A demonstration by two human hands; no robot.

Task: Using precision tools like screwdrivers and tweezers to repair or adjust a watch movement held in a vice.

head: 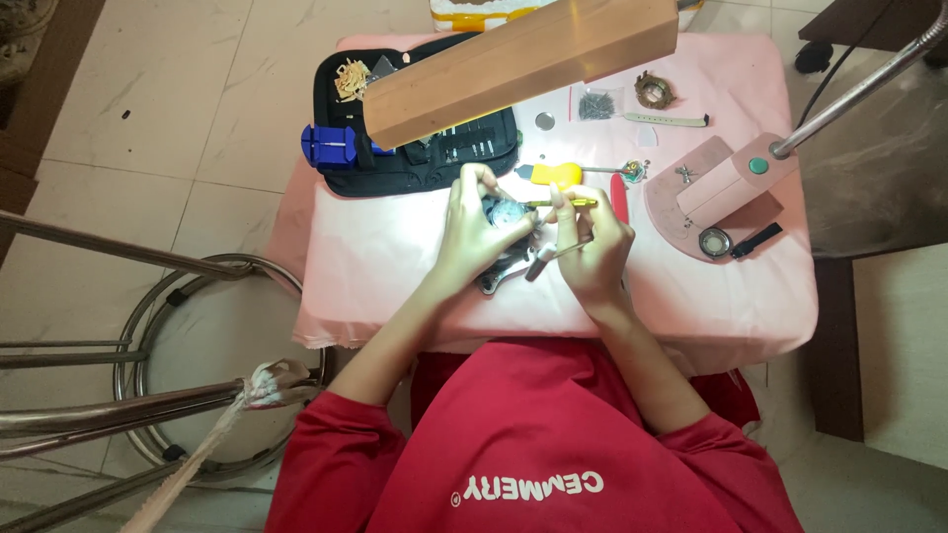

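Over the pink cloth [395, 266], the left hand [474, 232] pinches a watch [506, 214] while the right hand [592, 247] grips a thin tool [553, 259]. Beyond lie a yellow screwdriver [555, 175], a black kit [415, 148], and a lamp head [523, 59] hiding part of it.

the person is wearing a bright red long-sleeved top, plain and soft-looking, with one line of white block lettering and a small round white mark printed across the chest. both sleeves are sitting bunched just above the elbows, leaving the forearms bare down to the left hand [472, 229] and the right hand [592, 249]. neither hand is wearing a glove, and no ring, bracelet or wristwatch is showing on the fingers or wrists from where i am standing.
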